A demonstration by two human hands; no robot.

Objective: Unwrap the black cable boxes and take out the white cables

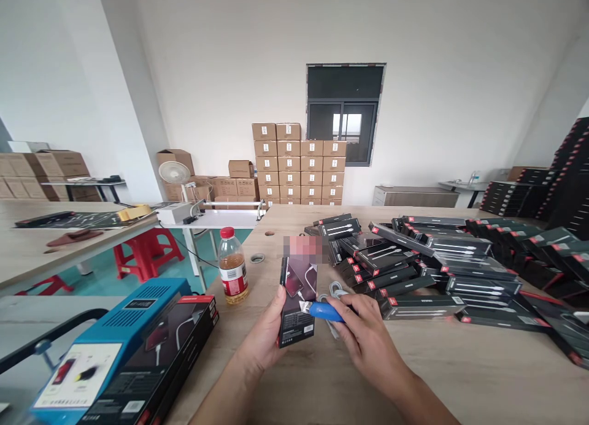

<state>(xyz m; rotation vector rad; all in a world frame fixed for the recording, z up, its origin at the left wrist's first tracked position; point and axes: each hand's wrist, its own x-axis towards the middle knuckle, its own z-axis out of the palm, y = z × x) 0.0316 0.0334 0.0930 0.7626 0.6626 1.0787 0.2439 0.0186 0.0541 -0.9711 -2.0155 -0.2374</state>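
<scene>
My left hand [264, 333] is closed around the side of a black retail box [299, 293] printed with a phone and a white charging cable, held upright above the table. In my right hand [368, 333] is a blue-handled utility knife [326, 311], its metal blade pointing left across the front of the box. Whether the blade touches the cardboard I cannot tell. Behind the knife and my right fingers lies a coiled grey-white cable [337, 289], partly hidden. A pixelated patch covers the top of the box.
Many similar black boxes [391, 253] are heaped on the wooden table [285, 388] to the right. A red-capped bottle [234, 271] and a tape roll [257, 259] stand left of my hands. Further left are a blue machine [133, 314] and more black boxes [184, 339].
</scene>
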